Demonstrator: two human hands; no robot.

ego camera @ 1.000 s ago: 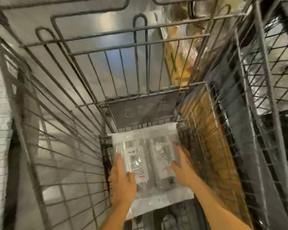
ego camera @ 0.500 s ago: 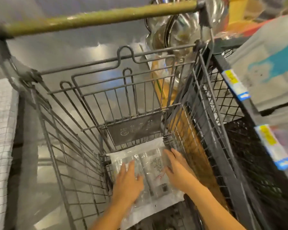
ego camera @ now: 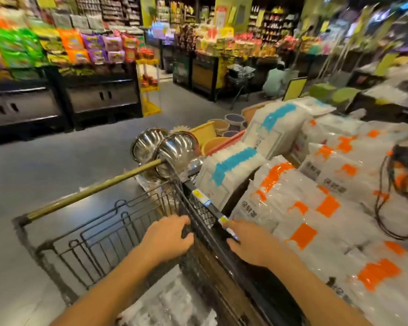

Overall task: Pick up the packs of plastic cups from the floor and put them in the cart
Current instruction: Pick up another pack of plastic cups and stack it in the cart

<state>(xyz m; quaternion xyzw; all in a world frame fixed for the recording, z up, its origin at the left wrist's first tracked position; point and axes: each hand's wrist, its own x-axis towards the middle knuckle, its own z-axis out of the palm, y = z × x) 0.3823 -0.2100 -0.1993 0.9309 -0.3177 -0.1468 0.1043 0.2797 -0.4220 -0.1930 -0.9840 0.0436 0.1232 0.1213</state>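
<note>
The grey wire cart [ego camera: 99,241] fills the lower left, its brass handle bar [ego camera: 92,190] running diagonally across the far end. A clear pack of plastic cups [ego camera: 172,302] lies blurred on the cart's bottom, below my forearms. My left hand [ego camera: 167,236] hovers at the cart's right rim, fingers loosely curved and holding nothing. My right hand [ego camera: 250,243] is spread, empty, over the black shelf edge [ego camera: 207,208] beside the cart. No packs on the floor are in view.
To the right, a low display [ego camera: 316,208] is stacked with plastic packs marked orange and blue. Steel bowls [ego camera: 174,151] sit just beyond the handle. A black cable [ego camera: 386,208] lies on the packs. Grey floor [ego camera: 57,161] stretches left. A person [ego camera: 276,78] crouches far back.
Both hands have let go of the pack and risen out of the cart to its rim. My view has swung up from the cart's bottom to the store aisle.
</note>
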